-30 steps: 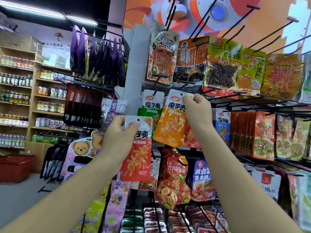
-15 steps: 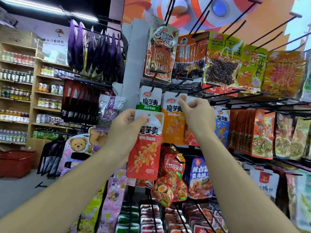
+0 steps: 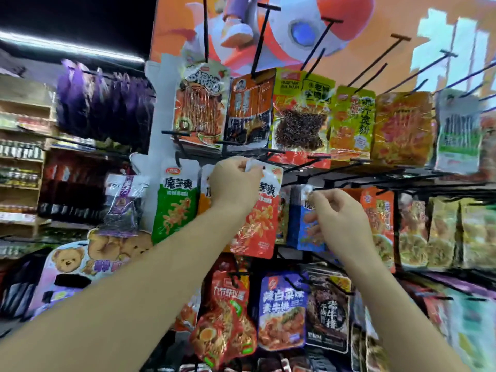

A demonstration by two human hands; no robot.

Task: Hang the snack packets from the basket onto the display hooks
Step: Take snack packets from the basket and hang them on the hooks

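Observation:
My left hand (image 3: pixel 233 183) pinches the white top edge of a red snack packet (image 3: pixel 257 224) and holds it up against the black display hooks (image 3: pixel 300 165) of the middle row. The packet hangs below my fingers, in front of an orange packet (image 3: pixel 204 196) and beside a green packet (image 3: pixel 177 202). To the right and slightly lower, my right hand (image 3: pixel 338 218) has its fingers curled at the white top of a hanging blue packet (image 3: pixel 302 226), just under a hook tip. The basket is out of view.
Rows of packets fill the rack above (image 3: pixel 298 116), to the right (image 3: pixel 440 232) and below (image 3: pixel 281 310). Bare hooks (image 3: pixel 375 63) jut out at the top. Purple bags (image 3: pixel 102 108) and bear-print packs (image 3: pixel 67 261) hang to the left, with wooden shelves (image 3: pixel 21 157) behind.
My left hand raised the red packet up and to the right, to the hook row. My right hand let go of the orange packet and moved right to the blue one.

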